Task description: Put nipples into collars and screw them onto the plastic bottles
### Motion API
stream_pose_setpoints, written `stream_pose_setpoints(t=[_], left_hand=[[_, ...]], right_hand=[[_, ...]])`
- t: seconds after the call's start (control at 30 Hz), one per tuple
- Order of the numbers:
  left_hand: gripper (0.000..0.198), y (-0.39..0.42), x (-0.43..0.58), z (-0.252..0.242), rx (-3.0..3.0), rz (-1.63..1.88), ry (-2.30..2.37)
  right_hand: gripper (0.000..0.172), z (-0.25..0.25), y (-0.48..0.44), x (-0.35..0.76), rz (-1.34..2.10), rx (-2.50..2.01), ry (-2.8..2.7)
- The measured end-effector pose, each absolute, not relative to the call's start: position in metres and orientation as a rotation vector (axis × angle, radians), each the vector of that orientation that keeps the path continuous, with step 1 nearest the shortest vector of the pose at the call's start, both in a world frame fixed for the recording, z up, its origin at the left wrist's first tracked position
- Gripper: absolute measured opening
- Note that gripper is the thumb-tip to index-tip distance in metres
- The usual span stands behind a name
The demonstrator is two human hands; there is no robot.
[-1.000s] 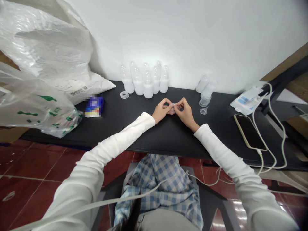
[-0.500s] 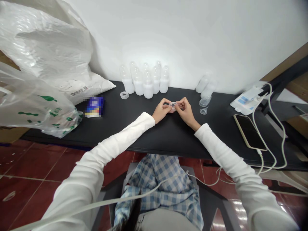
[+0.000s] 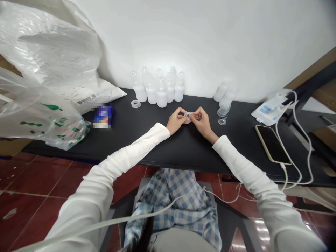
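Both of my hands meet over the middle of the black table (image 3: 147,140). My left hand (image 3: 176,120) and my right hand (image 3: 201,121) pinch a small clear ring-shaped piece (image 3: 188,115) between their fingertips, just above the tabletop. Behind them, against the white wall, stands a cluster of several white bottles with clear domed caps (image 3: 157,87). A loose white ring (image 3: 135,103) lies left of the bottles. To the right of my hands lie clear cups (image 3: 224,101) and a small clear funnel-like piece (image 3: 222,121).
Big plastic bags (image 3: 44,84) fill the table's left end, with a blue packet (image 3: 103,116) beside them. A phone (image 3: 272,143) on a white cable and a white box (image 3: 270,108) lie at the right. Red floor tiles show below the table's near edge.
The small clear piece has been turned between my fingertips, so its ring shape now faces up. My hands have stayed in the same place.
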State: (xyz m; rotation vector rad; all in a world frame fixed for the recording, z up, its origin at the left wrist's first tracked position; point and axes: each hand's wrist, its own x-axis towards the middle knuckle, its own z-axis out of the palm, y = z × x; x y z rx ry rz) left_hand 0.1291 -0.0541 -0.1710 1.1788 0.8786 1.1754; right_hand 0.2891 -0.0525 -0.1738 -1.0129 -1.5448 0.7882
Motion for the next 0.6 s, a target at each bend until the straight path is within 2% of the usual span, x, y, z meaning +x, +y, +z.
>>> stream_pose_setpoints(t=[0.6], left_hand=[[0.034, -0.0533, 0.1287, -0.1682, 1.145, 1.189, 0.847]], right_hand=[[0.044, -0.1711, -0.0582, 0.2855, 0.685, -1.049, -1.553]])
